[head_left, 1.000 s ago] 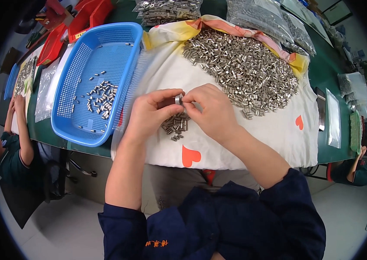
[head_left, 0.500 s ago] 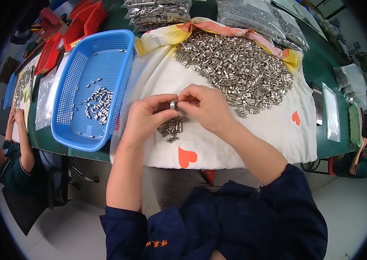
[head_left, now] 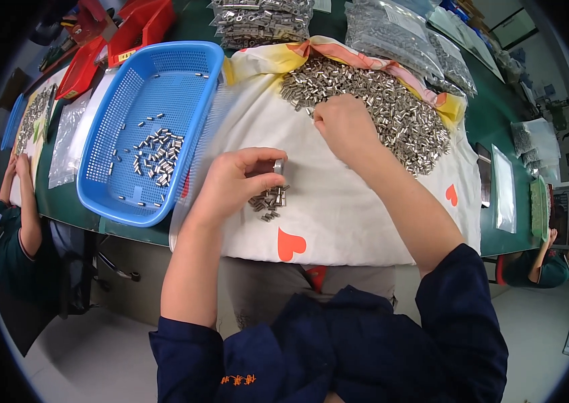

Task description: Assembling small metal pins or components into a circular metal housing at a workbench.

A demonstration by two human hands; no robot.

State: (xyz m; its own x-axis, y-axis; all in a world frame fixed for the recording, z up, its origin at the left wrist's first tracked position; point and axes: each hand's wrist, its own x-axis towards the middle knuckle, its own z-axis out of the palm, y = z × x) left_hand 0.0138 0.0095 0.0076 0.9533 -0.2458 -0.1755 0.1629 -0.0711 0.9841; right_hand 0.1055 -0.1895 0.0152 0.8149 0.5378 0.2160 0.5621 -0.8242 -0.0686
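Note:
Between the thumb and fingers of my left hand (head_left: 241, 178) is a small metal ring (head_left: 278, 166), held upright on its edge. Just below it, a little heap of short metal pins (head_left: 270, 208) lies on the white cloth (head_left: 325, 221) printed with red hearts. My right hand (head_left: 346, 127) is at the near left edge of a large pile of the same pins (head_left: 405, 127). Its fingers are curled in, and whatever they pinch, if anything, is hidden by the hand.
At my left stands a blue plastic basket (head_left: 106, 195) with some pins inside. Red bins (head_left: 143, 27) sit beyond it. Clear bags of metal parts (head_left: 264, 23) and more bags (head_left: 392, 33) line the back. Co-workers sit at both sides; one forearm (head_left: 28, 201) shows left.
My right hand has left the ring and moved up and right to the pile's edge. My left hand keeps hold of the ring, nearly in place. The whole view has shifted slightly.

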